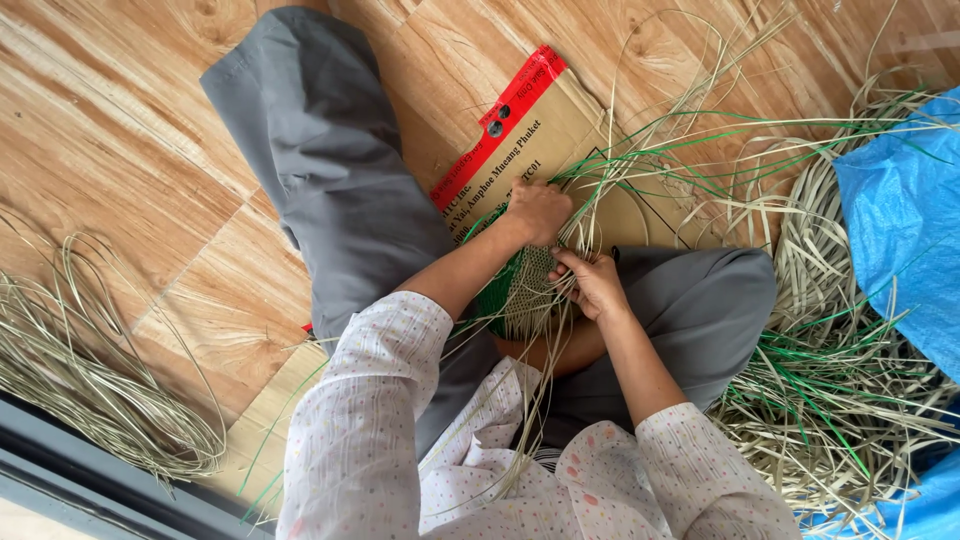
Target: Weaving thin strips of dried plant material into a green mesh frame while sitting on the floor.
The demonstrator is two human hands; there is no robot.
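Person sits cross-legged on the wooden floor (120, 150), grey trousers, pale dotted sleeves. The woven piece (525, 290), a small panel of tan and green strips, rests in the lap just above the crossed legs, held up between both hands so the working edge faces the weaver.

Left hand (538, 210) is curled over the far edge of the panel, fingers closed down on the loose strip ends where they fan out; judging by the grip, it pins the weave flat. Right hand (592, 283) is at the near side, fingertips pinched on a single strip right against the weave. The two hands are close together, nearly touching across the panel.

Loose strips (690, 130), green and straw-coloured, spray outward from the panel toward the far side, left long, it seems, so they can be worked in.

Flattened cardboard box (560, 130) lies on the floor under the knees, likely as a mat. It is brown, with a band of red tape running diagonally along one flap, black printing beside it, and a thin black outlined rectangle.

Supply heap of strips (840, 400) sits to the person's right, within reach, partly against a blue plastic sheet (900, 200). A second bundle of pale strips (90, 370) lies apart to the left, near a dark floor edge.
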